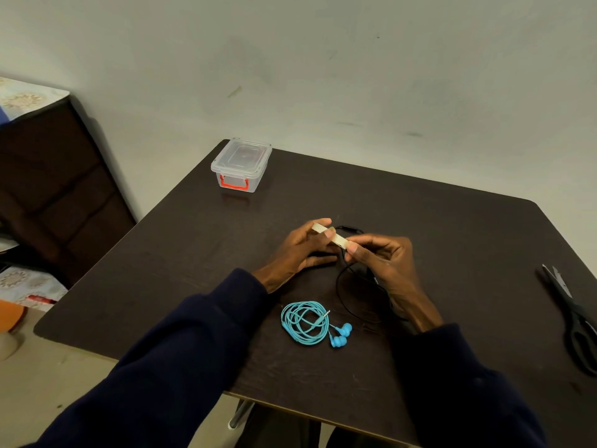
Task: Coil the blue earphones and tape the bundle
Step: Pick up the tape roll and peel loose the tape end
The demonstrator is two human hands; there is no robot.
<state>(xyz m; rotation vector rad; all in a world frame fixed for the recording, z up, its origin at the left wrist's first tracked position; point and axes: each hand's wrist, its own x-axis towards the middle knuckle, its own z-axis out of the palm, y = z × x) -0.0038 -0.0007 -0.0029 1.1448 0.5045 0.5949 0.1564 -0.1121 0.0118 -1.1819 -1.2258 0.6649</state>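
Note:
The blue earphones (307, 322) lie coiled in a loose ring on the dark table (181, 253), with both earbuds and the plug at the ring's right side. Neither hand touches them. Above them, my left hand (300, 247) grips a cream roll of tape (331, 237) edge-on between thumb and fingers. My right hand (381, 257) pinches the roll's near end with thumb and forefinger. A black earphone cable (342, 286) loops under and below my hands.
A clear lidded box with red clasps (240, 164) stands at the table's far left corner. Black scissors (571, 315) lie at the right edge. A dark cabinet (48, 189) stands to the left, and the wall is behind the table.

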